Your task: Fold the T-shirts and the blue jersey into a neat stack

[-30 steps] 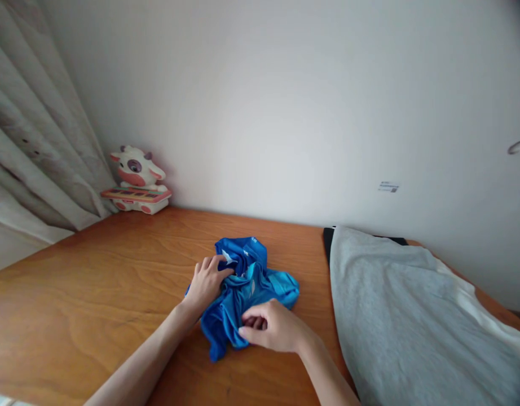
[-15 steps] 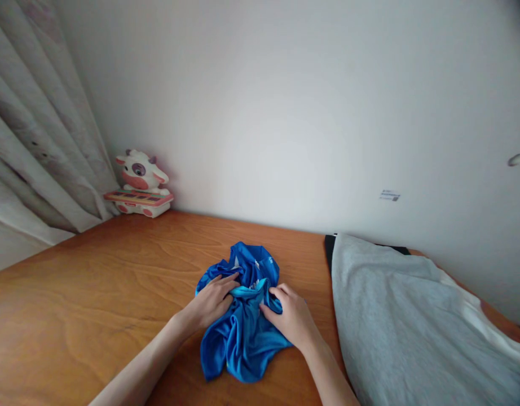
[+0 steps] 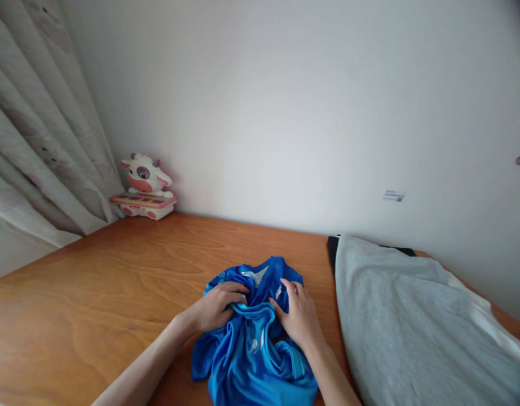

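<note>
A crumpled shiny blue sports shirt (image 3: pixel 260 344) with white prints lies on the wooden table, its folds bunched in front of me. My left hand (image 3: pixel 221 304) rests on its left side, fingers curled over a bunched light-blue fold and closed on it. On the right side, my right hand (image 3: pixel 298 313) touches the fabric with thumb and forefinger apart, a white print showing between them. Part of the shirt is hidden under both hands, and its near end runs out of the bottom of the view.
To the right, a large grey cloth (image 3: pixel 404 321) with a white edge lies over something black (image 3: pixel 333 251). A cow-shaped toy keyboard (image 3: pixel 145 189) stands at the back left beside a pale curtain (image 3: pixel 44 129). A white wall (image 3: pixel 277 113) bounds the table (image 3: pixel 116 270) behind.
The shirt has been spread wider and its near part has come toward me. Both hands have shifted slightly, and my right hand's fingers have opened from the fabric. The view has shifted a little.
</note>
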Tool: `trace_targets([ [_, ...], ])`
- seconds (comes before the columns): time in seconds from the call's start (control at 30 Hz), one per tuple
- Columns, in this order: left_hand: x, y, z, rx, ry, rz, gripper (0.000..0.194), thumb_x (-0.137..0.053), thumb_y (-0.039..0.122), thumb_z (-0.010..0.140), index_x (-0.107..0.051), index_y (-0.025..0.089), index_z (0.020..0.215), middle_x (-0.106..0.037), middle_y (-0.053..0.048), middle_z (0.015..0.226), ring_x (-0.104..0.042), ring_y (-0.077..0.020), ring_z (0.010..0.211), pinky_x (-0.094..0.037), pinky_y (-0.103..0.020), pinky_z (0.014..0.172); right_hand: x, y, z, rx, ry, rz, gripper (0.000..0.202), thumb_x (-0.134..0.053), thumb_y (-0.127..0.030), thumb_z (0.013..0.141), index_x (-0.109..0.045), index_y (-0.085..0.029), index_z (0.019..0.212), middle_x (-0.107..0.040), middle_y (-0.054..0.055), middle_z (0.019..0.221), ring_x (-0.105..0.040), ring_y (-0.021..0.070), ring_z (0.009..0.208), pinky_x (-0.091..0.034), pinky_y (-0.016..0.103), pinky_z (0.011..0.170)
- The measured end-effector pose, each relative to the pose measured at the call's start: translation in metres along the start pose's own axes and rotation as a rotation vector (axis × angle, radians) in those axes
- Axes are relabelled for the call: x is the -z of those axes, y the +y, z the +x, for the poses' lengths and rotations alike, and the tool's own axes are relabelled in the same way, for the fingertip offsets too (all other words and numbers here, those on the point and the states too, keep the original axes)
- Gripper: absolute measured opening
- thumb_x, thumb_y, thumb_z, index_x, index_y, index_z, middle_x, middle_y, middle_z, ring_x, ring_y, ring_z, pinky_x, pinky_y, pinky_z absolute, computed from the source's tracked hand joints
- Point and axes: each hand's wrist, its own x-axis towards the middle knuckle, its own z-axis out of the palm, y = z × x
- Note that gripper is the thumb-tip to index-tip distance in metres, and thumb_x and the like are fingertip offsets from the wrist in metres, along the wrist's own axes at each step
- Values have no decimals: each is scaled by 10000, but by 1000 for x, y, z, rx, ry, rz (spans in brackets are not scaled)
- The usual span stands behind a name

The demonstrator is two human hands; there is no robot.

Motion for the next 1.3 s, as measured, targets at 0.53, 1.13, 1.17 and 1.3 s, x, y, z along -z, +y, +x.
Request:
trace_targets([
  [0.53,2,-49,-7,549,438,4,470,-312,460,988,-687,190,1075,-744,-106,1097,-671,-288,1084,-502,-413,1003,-13,41,0,-268,7,-113,544,-597,-348,890,-520,-109,1373,-688,181,1221,-668,308,1126,-520,382,905],
  [1.13,14,-69,-14,433,1099,61,119,-475,199,826,-413,258,743,-561,-38,882,-600,-206,899,-549,-321,784,8,61,17,-202,644,390,116,-467,-183,707,-433,-261,785,-549,59,939,-566,225,946,-465,354,850],
  [1.17,14,-71,-15,444,1069,56,100,-469,198,828,-422,258,764,-565,-35,879,-603,-204,885,-550,-319,780,8,63,17,-212,628,359,107,-462,-190,704,-433,-262,778,-544,60,927,-557,227,938,-461,357,850],
  [1.3,11,-70,-17,460,789,146,215,-512,242,832,-587,228,1032,-637,-51,932,-624,-234,883,-540,-387,872,6,66,15,-253,548,291,55,-474,-231,703,-466,-263,747,-522,50,830,-516,223,812,-458,337,743],
])
